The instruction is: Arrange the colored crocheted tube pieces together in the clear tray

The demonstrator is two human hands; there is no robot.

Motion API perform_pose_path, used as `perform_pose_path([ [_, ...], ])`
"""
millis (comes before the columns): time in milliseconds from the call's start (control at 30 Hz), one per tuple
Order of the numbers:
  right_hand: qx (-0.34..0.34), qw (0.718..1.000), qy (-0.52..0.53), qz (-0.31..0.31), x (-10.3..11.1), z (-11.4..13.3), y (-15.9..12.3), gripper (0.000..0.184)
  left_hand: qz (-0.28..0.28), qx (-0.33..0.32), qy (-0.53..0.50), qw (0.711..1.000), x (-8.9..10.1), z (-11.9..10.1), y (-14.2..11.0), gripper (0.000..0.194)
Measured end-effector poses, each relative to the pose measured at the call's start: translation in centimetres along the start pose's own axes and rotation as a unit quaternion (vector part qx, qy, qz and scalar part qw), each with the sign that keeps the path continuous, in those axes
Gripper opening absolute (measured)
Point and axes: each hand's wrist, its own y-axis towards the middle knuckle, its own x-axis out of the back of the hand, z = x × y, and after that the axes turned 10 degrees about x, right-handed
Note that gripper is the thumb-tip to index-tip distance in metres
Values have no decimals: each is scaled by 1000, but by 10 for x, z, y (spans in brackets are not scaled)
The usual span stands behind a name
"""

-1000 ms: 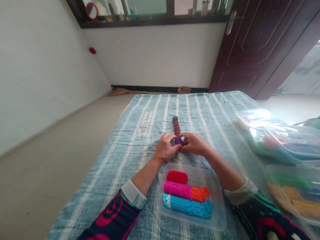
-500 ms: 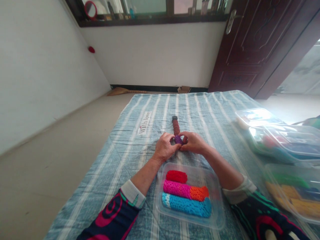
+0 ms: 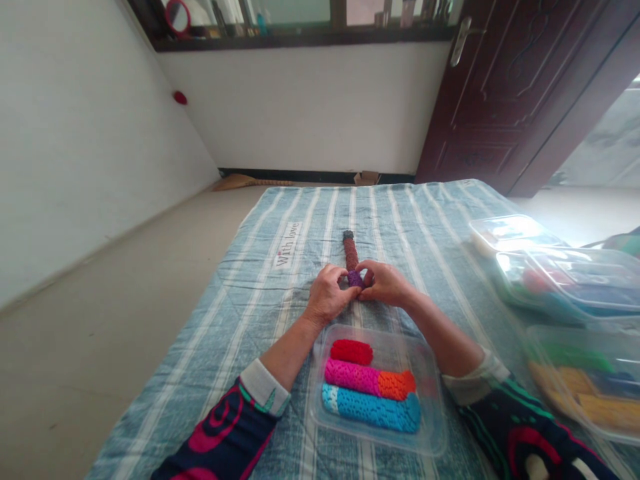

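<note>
A slim roll of small bumpy pieces, its long section brown (image 3: 351, 254), lies on the striped cloth. Its far tip is black (image 3: 348, 235) and its near end purple (image 3: 355, 279). My left hand (image 3: 327, 293) pinches the purple end from the left, thumb and fingers curled round it. From the right, my right hand (image 3: 384, 283) closes on the same end, the two thumbs almost meeting at its near tip. Just below my wrists sits a clear plastic box (image 3: 434, 427) with a short red roll (image 3: 351, 351), a pink and orange roll (image 3: 354, 377) and a blue roll (image 3: 375, 408) inside.
Several clear lidded boxes (image 3: 560, 283) stand along the right side, with coloured contents showing. Blue-grey striped cloth (image 3: 240, 320) covers the surface under everything, with lettering at its left. Beyond its far edge are a broom (image 3: 235, 181), a small carton (image 3: 367, 178) and a dark red door (image 3: 480, 100).
Both hands stay on the purple end with almost the same grip. The whole view has shifted very slightly; the rolls and boxes keep their places.
</note>
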Motion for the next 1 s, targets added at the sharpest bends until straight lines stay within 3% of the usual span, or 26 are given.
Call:
perform_pose_path([
  [233, 9, 1000, -3, -4, -1, 1, -2, 52, 2, -7, -16, 1000, 1, 0, -1, 25],
  [600, 62, 993, -104, -2, 1, 9, -5, 20, 54, -6, -65, 996, 5, -3, -3, 21],
  [1000, 142, 987, -73, -2, 2, 5, -7, 19, 83, 0, -88, 993, 3, -1, -3, 28],
])
